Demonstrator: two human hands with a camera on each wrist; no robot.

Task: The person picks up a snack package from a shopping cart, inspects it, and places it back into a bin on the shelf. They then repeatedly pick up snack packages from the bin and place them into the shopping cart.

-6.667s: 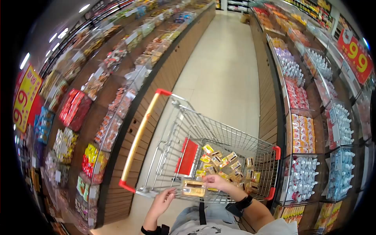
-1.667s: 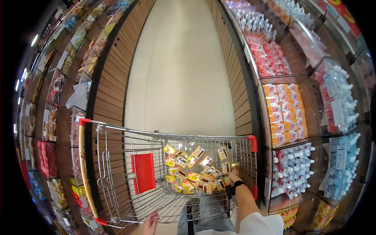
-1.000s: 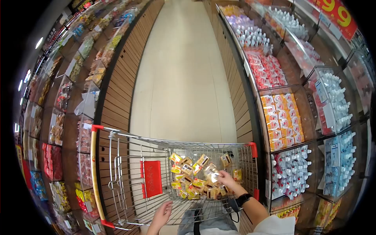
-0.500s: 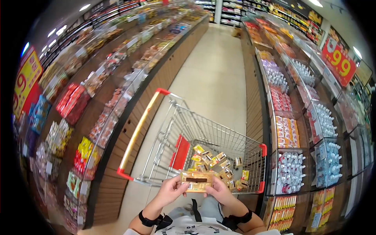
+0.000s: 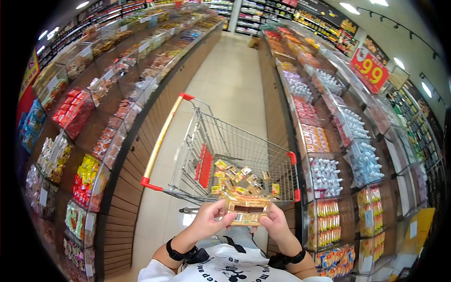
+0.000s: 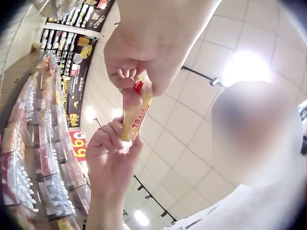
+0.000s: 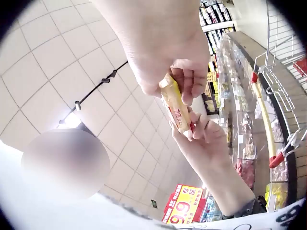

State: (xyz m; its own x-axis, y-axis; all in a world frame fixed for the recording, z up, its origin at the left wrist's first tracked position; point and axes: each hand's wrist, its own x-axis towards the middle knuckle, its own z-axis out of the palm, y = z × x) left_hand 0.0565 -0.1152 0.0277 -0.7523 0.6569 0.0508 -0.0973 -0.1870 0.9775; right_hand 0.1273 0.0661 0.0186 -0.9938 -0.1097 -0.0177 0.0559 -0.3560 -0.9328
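Both my hands hold a yellow snack packet (image 5: pixel 248 216) with a dark brown strip on its face, in front of my shirt and over the near side of the cart. My left hand (image 5: pixel 210 221) grips its left end, thumb on the face. At its right end, my right hand (image 5: pixel 278 225) pinches with the thumb in front. In the left wrist view the packet (image 6: pixel 136 117) shows its narrow side with red lettering, fingers of both hands at its ends. Behind the hands stands a metal shopping cart (image 5: pixel 230 127) with several similar yellow packets (image 5: pixel 232 175) in its basket.
Wood-panelled shelves of packaged snacks line both sides, the left shelf (image 5: pixel 127 188) and the right shelf (image 5: pixel 287 155). A tiled aisle floor (image 5: pixel 230 70) runs ahead between them. The cart's yellow handle (image 5: pixel 162 141) angles toward the left shelf.
A second ago my right hand was among the packets in the cart and my left hand hung free. The packet then came up into both hands, and the head view has tilted upward.
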